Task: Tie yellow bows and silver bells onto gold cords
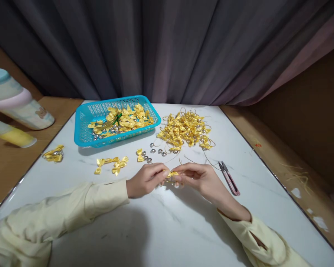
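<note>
Hands meet at table centre — left hand [146, 180] and right hand [199, 177] both pinched closed on one small yellow bow [172, 173], just above the marble tabletop [167, 230]. Thread snips [229, 178] just right of the right hand. Finished bow pile [185, 129] and blue basket [83, 126] behind — well apart.

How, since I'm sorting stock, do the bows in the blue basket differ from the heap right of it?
The basket bows lie contained in the blue basket; the heap sits loose on the white table. Thin gold loops stick out of the heap; the basket bows show a gold strand bundle with a green tie instead. Both are yellow ribbon bows mixed with silver beads.
</note>
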### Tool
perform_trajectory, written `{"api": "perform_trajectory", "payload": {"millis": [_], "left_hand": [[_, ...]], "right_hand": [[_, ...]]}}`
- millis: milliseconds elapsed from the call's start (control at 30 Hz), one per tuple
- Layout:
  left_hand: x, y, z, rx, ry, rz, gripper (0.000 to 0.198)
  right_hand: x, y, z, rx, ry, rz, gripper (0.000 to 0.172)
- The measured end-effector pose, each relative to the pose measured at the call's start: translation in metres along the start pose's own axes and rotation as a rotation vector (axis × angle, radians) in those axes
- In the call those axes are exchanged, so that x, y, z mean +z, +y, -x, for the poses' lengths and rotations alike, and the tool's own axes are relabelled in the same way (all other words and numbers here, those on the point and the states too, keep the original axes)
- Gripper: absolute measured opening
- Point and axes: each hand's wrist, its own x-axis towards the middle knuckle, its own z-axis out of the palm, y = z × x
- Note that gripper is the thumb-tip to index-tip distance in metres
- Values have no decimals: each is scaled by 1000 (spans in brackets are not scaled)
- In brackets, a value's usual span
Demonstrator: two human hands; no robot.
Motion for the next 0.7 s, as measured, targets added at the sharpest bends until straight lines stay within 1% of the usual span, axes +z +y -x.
{"api": "perform_trajectory", "payload": {"millis": [233,400,533,700], "left_hand": [[-1,-2,-1,-91,-44,134,27],[-1,-2,-2,-125,-68,199,27],[0,-1,-1,-114,-73,154,21],[3,-1,0,-66,-43,43,21]], "right_hand": [[1,1,-1,-29,42,56,19],[1,2,-1,-5,45,71,17],[0,0,-2,16,52,1,17],[-1,-1,-3,32,31,-25,16]]}}
